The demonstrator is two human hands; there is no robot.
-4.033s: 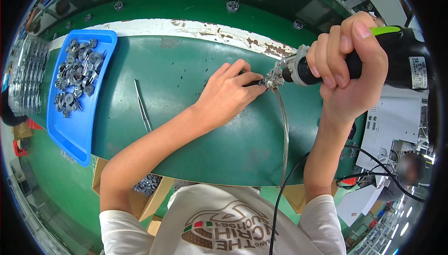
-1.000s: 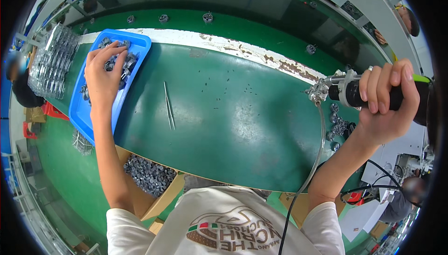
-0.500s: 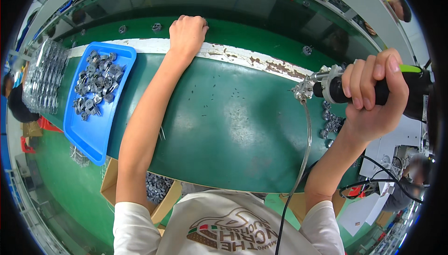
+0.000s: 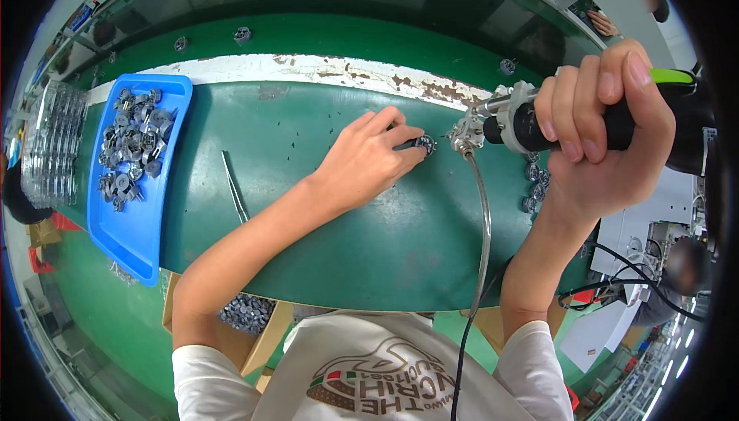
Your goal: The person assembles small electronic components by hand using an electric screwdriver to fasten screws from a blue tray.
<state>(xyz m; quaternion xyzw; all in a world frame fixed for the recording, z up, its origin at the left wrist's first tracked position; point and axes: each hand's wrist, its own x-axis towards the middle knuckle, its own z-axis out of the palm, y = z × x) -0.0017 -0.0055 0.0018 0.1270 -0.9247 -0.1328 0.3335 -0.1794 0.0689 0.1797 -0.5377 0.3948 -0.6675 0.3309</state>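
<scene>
My left hand (image 4: 368,158) is closed over the green bench, pinching a small grey-and-black round part (image 4: 425,144) between thumb and fingers. That part sits just left of the metal nose (image 4: 466,135) of a power screwdriver (image 4: 517,121), with a gap between them. Wrapped round the screwdriver's black body, my right hand (image 4: 604,132) holds it lying sideways, its green lever (image 4: 671,76) showing above the thumb. A clear tube (image 4: 485,228) runs down from the nose toward me. The far side of the part is too small to make out.
At left, a blue tray (image 4: 127,232) holds many grey parts, beside stacked clear plastic trays (image 4: 54,148). Tweezers (image 4: 234,188) lie near my left forearm. Several parts (image 4: 533,190) stand under the screwdriver. Beyond the white ledge (image 4: 308,69), a green belt (image 4: 346,40) carries spaced parts.
My left hand has come back from the green belt to the bench, and a round part now shows in its fingers. The screwdriver in my right hand has shifted slightly left.
</scene>
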